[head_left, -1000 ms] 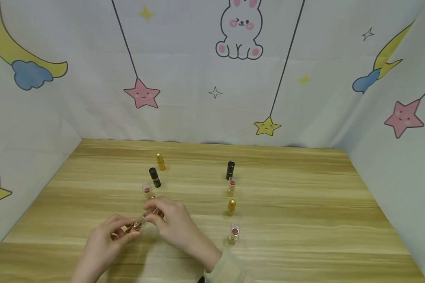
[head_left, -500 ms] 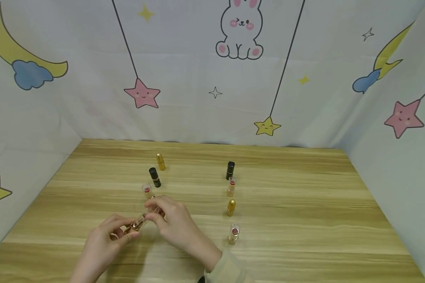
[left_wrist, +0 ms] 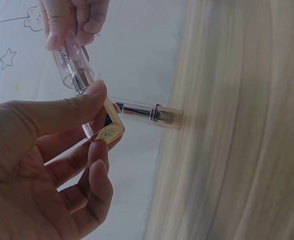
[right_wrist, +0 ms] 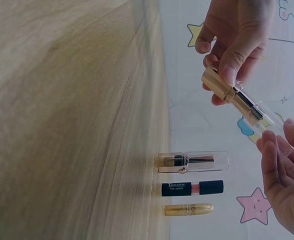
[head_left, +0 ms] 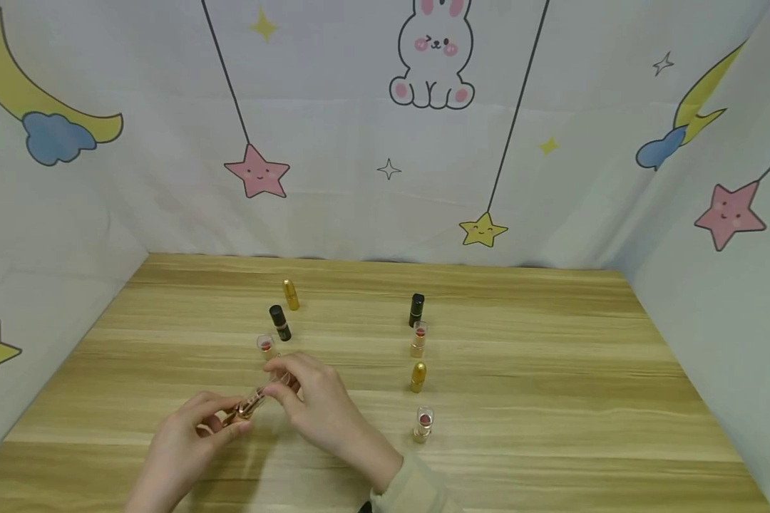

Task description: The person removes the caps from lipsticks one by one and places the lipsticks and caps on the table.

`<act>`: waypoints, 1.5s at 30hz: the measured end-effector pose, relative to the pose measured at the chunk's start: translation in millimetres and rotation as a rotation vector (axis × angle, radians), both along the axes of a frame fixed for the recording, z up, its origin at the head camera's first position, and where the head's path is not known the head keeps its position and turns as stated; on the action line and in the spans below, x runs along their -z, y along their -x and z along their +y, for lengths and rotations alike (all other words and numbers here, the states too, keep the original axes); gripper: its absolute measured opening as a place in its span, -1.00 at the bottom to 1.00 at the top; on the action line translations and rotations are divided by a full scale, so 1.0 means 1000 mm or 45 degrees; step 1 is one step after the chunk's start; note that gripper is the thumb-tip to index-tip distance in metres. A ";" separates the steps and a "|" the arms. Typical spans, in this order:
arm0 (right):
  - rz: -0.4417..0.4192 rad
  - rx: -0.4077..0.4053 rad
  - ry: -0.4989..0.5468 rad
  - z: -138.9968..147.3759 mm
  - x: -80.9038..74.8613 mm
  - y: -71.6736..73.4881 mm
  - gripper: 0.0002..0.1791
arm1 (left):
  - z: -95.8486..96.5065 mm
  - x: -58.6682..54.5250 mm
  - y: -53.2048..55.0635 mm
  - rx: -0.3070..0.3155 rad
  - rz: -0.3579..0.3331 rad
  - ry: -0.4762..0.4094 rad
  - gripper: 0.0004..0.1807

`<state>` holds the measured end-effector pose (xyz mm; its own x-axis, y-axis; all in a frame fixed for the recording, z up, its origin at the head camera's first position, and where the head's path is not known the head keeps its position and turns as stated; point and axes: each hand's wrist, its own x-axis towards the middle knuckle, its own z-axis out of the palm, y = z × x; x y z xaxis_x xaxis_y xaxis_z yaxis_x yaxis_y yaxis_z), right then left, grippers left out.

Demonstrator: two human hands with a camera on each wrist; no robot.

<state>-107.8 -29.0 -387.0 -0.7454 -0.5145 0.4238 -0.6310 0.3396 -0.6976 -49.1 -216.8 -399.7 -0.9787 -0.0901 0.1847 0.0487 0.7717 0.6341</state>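
Note:
My left hand holds the gold base of a lipstick between thumb and fingers, low over the table at the left. My right hand pinches the lipstick's clear cap at its far end. The cap sits partly over the metallic inner tube, in line with the base, and the lipstick is tilted. Just behind the right fingers stands another lipstick with a clear cap. Beyond it are a black lipstick and a gold bullet-shaped lipstick, both upright.
To the right, a second column of lipsticks stands upright: a black one, a clear-capped one, a gold one and another clear-capped one. White printed cloth borders the wooden table at the back and sides.
The hands have drawn very slightly apart, and a little more of the inner tube shows between base and cap fingers. The standing lipsticks have not moved.

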 end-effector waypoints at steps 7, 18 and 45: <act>-0.040 0.001 0.039 0.000 0.000 0.001 -0.73 | -0.001 0.000 -0.001 -0.008 -0.019 -0.003 -0.69; -0.060 0.008 0.055 0.001 0.000 0.000 -0.73 | -0.003 0.002 0.000 -0.010 -0.001 0.000 -0.68; -0.064 0.032 0.103 0.002 0.003 0.003 -0.73 | -0.007 0.004 -0.001 -0.080 -0.162 -0.018 -0.62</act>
<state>-110.6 -27.0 -389.7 -0.7789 -0.4613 0.4250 -0.5867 0.2962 -0.7537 -48.3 -223.3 -403.5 -0.9864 -0.1538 0.0580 -0.0810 0.7619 0.6427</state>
